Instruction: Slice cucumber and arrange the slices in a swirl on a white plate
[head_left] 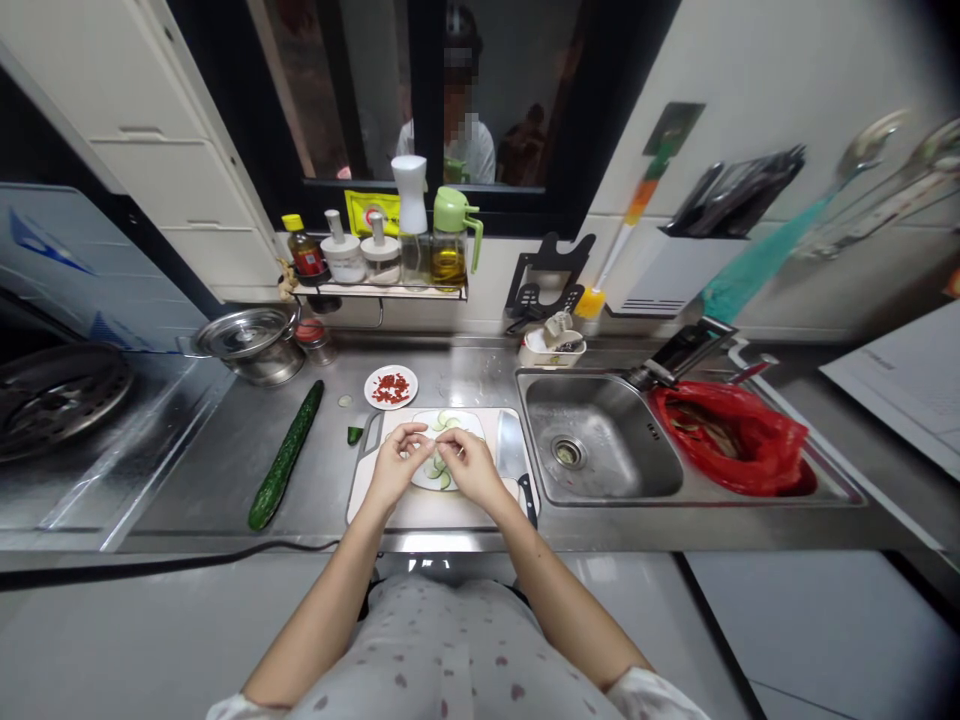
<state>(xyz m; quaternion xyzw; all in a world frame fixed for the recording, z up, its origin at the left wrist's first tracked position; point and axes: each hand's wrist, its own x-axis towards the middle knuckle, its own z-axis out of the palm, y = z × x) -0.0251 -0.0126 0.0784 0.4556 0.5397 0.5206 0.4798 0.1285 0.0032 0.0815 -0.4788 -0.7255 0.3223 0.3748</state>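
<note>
My left hand (399, 465) and my right hand (472, 465) meet over a white plate (424, 418), thumbs and index fingertips pinched close together. Whatever sits between the fingertips is too small to make out. Thin green-edged cucumber slices (448, 421) lie curved on the plate, partly hidden by my fingers. Under the plate is a pale cutting board (427, 515). A kitchen knife (512, 445) with a black handle rests along the board's right side. Left of the board lie a cut cucumber end (354, 435) and a long whole cucumber (287, 460).
Behind the board stands a small white dish (370, 398) of chopped red pieces. A sink (600, 480) is to the right, with a red plastic bag (765, 455) beyond it. A steel pot (262, 365) stands back left; a condiment shelf (382, 291) hangs below the window.
</note>
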